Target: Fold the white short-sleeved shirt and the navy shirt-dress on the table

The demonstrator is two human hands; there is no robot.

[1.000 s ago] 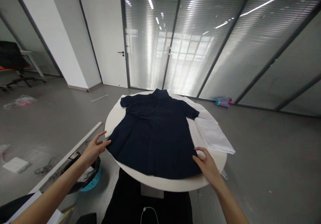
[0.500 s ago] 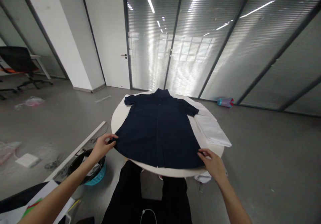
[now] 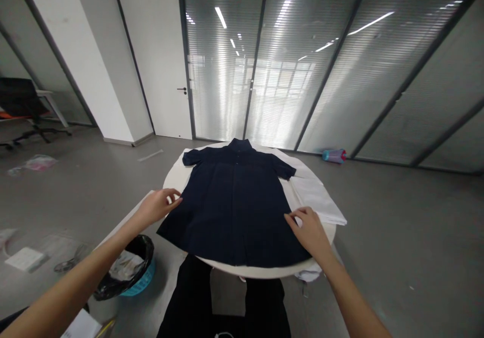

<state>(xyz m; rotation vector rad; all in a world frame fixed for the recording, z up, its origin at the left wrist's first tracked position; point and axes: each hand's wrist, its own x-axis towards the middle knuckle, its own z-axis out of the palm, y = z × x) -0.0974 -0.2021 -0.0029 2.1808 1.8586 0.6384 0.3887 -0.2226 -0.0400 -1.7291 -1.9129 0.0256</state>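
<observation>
A dark navy short-sleeved shirt (image 3: 234, 202) lies spread face up on a round white table (image 3: 177, 176), its collar at the far side and its hem toward me. The lower left hem corner sticks out past the table's edge. My left hand (image 3: 161, 204) is at the shirt's left side edge above the hem, thumb and fingertips brought together on the fabric. On the opposite side edge, my right hand (image 3: 308, 229) has thumb and forefinger in a pinch at the cloth. Any fabric between the fingertips is hard to make out.
Folded white cloth (image 3: 317, 199) lies on the table's right side. A blue basket (image 3: 139, 280) with a black liner stands on the floor at left. A white power strip (image 3: 25, 260) lies farther left. My legs (image 3: 189, 297) are below the table's near edge.
Both hands have left the hem corners and moved up along the shirt's sides, the right one also inward. The hem corners now lie free. The view has shifted slightly.
</observation>
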